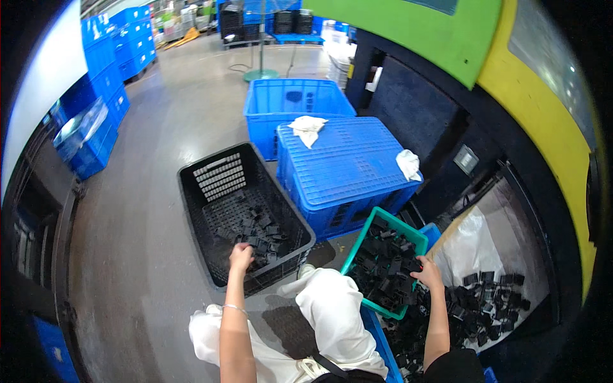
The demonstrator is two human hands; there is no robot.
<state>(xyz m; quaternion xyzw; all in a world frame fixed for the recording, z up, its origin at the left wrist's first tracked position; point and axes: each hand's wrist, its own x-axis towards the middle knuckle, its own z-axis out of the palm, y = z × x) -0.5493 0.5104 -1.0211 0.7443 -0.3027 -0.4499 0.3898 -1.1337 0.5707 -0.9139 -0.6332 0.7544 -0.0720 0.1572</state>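
Note:
My left hand (pixel 241 256) is over the near end of a black plastic crate (pixel 195 220), its fingers closed; what they hold, if anything, is hidden. Small black plastic parts (pixel 255 226) lie loosely on the crate's floor beside it. At the right rim of a green bin (pixel 348 258), my right hand (pixel 429 273) has its fingers curled on a black plastic part among the heap. Many similar black parts (pixel 386 262) fill that bin.
More black parts (pixel 488 303) spread over a light surface at the right, beside a machine with a green panel (pixel 408 22). A lidded blue box (pixel 345 159) carries white cloths (pixel 308 129). Behind it stands an open blue box (pixel 274 121). Blue boxes (pixel 102 57) are stacked far left.

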